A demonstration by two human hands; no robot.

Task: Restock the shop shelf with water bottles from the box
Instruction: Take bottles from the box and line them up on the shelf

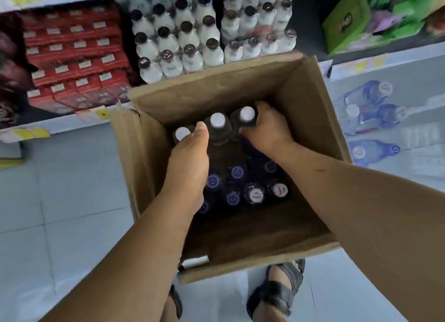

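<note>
three white-capped bottles (218, 126) stand raised at the far end of the cardboard box (310, 100), above the lower bottles (255, 194) packed beneath. the left hand (190, 158) curls around the left side of the three, thumb pressed by the middle cap; the right hand (267, 129) wraps the right-hand bottle's neck, fingers closed on it. squeezing the three together evenly and lifting straight up should clear the box walls. the shelf (385, 64) with blue bottles (370, 112) lies just right of the box.
</note>
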